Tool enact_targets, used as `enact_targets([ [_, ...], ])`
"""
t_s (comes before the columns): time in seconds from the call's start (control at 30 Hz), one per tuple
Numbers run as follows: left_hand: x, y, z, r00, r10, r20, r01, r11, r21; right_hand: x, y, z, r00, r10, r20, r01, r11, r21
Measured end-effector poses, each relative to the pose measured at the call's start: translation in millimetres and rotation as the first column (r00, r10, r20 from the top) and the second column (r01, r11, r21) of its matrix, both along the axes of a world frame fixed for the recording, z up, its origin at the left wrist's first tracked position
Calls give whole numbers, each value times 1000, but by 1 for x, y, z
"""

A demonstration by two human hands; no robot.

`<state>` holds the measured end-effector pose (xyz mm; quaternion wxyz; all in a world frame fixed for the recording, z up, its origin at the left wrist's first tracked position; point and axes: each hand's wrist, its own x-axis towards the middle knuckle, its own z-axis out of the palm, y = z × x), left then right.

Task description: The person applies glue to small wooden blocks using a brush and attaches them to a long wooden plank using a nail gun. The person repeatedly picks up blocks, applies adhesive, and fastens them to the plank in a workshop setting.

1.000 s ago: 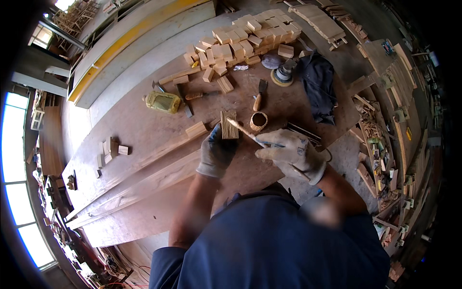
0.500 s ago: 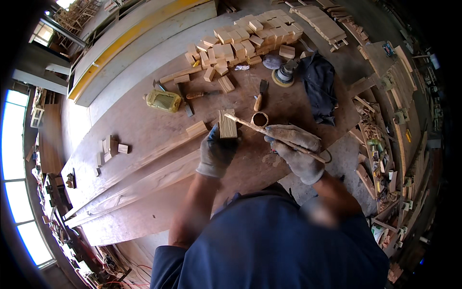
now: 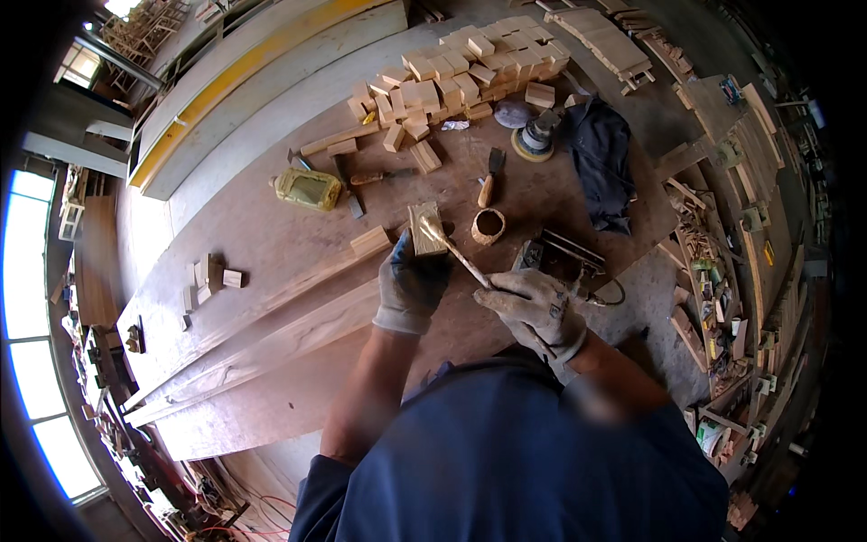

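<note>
My left hand [image 3: 411, 285], in a grey work glove with dark fingers, is closed round a small wooden block [image 3: 418, 242]. Its upper face is turned up toward me. A thin glue brush [image 3: 465, 264] is gripped in my gloved right hand [image 3: 542, 312], its pale, coated tip resting on the block's face. Just right of the block stands a small round pot [image 3: 489, 228] with a crusted rim and dark inside. Beyond the pot lies a wooden-handled scraper [image 3: 489, 181]. A dark metal tool [image 3: 569, 255], partly behind my right hand, sits on the table; its kind is unclear.
Many wooden blocks [image 3: 452, 77] are piled at the table's far side. Nearer are a yellowish bottle [image 3: 307, 190], a hammer [image 3: 347, 185], a sander [image 3: 535, 137] and a dark cloth [image 3: 601, 163]. Long boards [image 3: 271, 339] lie left of my arm, near several loose blocks [image 3: 212, 275].
My right hand has moved down and toward me, uncovering the metal tool. The brush has swung away from over the pot, and its tip now lies on the block.
</note>
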<state>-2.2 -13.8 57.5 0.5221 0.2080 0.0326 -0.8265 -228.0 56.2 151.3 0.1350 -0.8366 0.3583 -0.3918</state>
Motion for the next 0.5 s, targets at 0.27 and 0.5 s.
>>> enact_targets([
  [0.27, 0, 0, 3, 999, 14, 49, -13, 1000, -26, -7, -13, 21, 899, -161, 407, 13, 939, 343],
  [0.5, 3, -2, 2, 999, 39, 29, -37, 998, -41, -25, -10, 46, 828, -288, 481, -161, 700, 696],
])
